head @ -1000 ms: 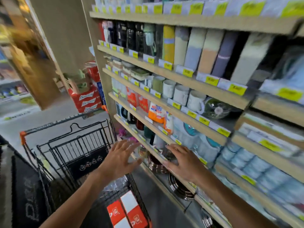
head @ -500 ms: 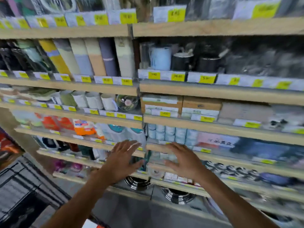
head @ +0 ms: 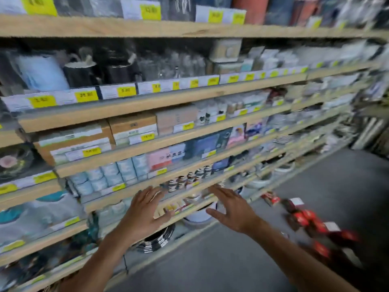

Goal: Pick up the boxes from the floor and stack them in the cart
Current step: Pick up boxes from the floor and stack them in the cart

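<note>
Several red and white boxes [head: 309, 220] lie scattered on the grey floor at the lower right, blurred by motion. My left hand [head: 143, 213] and my right hand [head: 233, 209] are held out in front of me, fingers spread, with nothing in them. Both hover at the level of the lower shelves, left of the boxes and apart from them. The cart is out of view.
A long wooden shelf unit [head: 168, 106] with yellow price tags fills the left and centre, stocked with mugs, cartons and bowls. Stacked metal bowls [head: 157, 239] sit on its lowest level. Grey floor [head: 336, 186] stretches to the right.
The view has swung right along the shelves: the cart has left the frame and the boxes on the floor have come into sight. Both hands stay empty and spread.
</note>
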A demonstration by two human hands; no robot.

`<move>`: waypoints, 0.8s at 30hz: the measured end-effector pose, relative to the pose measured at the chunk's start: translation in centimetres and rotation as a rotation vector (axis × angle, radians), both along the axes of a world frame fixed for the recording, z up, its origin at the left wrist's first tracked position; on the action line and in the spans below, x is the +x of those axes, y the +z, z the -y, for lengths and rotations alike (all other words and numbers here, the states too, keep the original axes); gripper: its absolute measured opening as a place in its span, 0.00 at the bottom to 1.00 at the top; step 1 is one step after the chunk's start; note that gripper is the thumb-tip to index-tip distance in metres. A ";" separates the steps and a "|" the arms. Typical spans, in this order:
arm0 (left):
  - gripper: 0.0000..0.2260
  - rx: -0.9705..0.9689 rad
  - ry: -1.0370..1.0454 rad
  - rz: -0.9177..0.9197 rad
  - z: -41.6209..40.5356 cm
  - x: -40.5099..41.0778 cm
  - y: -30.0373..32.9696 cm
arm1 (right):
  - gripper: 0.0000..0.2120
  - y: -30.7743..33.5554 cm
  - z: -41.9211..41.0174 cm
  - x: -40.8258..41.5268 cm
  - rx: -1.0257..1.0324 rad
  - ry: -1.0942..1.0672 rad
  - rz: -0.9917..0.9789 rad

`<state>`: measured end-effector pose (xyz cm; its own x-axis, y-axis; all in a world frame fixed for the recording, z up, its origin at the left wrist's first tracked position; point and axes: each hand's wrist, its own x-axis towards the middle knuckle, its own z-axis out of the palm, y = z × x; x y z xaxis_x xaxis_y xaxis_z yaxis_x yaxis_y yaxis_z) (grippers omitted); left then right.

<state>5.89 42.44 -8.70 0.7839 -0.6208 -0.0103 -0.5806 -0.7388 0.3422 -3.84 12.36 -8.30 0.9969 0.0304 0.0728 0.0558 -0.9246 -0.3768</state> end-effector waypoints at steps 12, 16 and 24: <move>0.43 -0.019 -0.329 -0.055 17.2 -3.3 -0.7 | 0.36 -1.4 11.7 -12.6 0.017 -0.414 -0.110; 0.40 0.015 -0.379 -0.062 23.4 -4.5 -0.3 | 0.36 -1.6 16.6 -14.7 0.051 -0.478 -0.109; 0.42 0.045 -0.481 -0.030 38.0 -7.2 -2.2 | 0.35 -2.6 28.6 -20.6 0.073 -0.613 -0.111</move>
<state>-1.26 4.44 -10.91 0.4070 -0.9112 -0.0635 -0.8502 -0.4034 0.3384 -24.47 -16.26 -10.88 0.8332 -0.5505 -0.0524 -0.5199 -0.7475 -0.4135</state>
